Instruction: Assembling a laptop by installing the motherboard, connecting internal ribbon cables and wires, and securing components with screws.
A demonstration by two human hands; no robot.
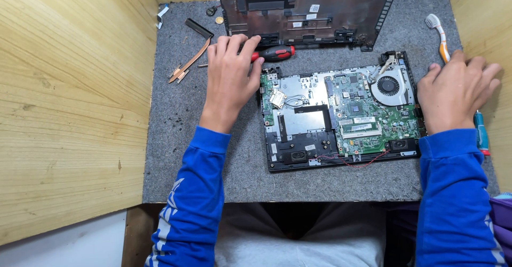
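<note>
The laptop [341,120] lay open on the grey mat [213,160], a bit right of the middle of the frame. Its bottom cover [309,8] was already off and leaned at the top of the frame. The green board [368,115], the round fan [388,85] and the two black speakers near the lower edge were all showing. A copper pipe piece [191,60] lay loose in the upper left of the mat, so it looked as if that part had already come out. A small round coin-shaped thing [219,20] lay near the top too. The board and the fan were still inside the case, so I think a good part of the taking-apart was left.

The left hand [229,77] lay flat on the mat, just left of the laptop's upper left corner. Its fingers [234,45] were spread and pointed up the frame, and the fingertips touched the red and black screwdriver [274,53]. The hand was not closed around it; it only rested on the handle end.

The right hand [456,93] sat at the right side of the frame, beside the fan corner. Its fingers were bent loosely and held nothing that I could see. It lay over the lower end of an orange and white toothbrush [440,35]. A blue tool [481,133] poked out below the hand. Both arms wore blue sleeves and came up from the bottom of the frame.
</note>
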